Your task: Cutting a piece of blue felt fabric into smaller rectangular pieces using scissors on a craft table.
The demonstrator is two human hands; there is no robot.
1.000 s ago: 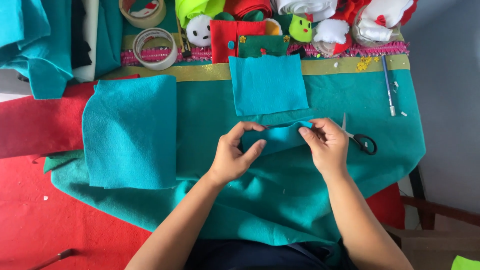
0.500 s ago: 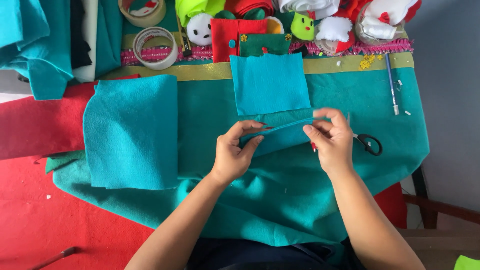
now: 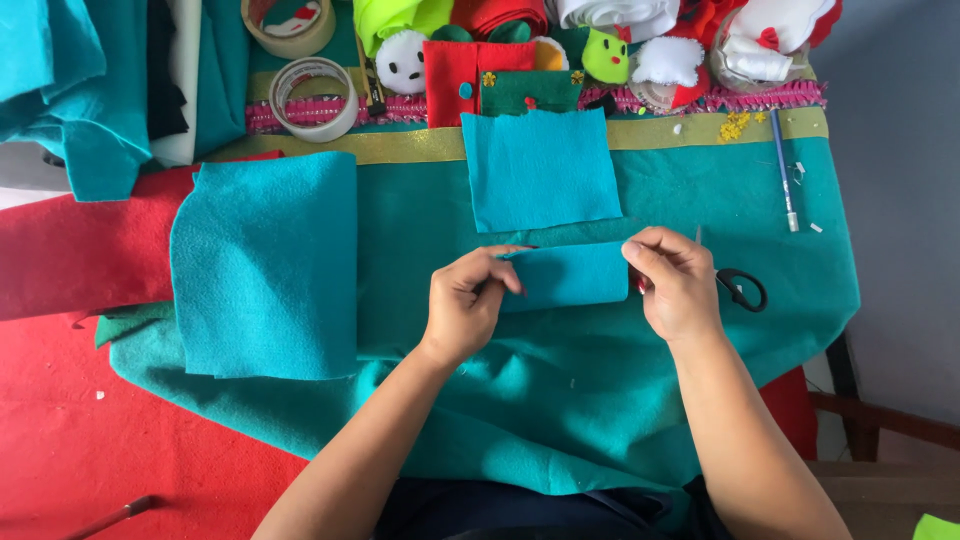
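Teal felt strip (image 3: 572, 276), now folded flatter than a second ago, is pinched by left hand (image 3: 466, 305) and right hand (image 3: 675, 283).

1 head-worn view looks almost straight down, close over the teal felt sheet (image 3: 560, 400) on the worktable.

Three loose teal felt pieces (image 3: 265, 262); two tape rolls (image 3: 312, 97); one scissors (image 3: 742, 288); one pen (image 3: 784, 182)
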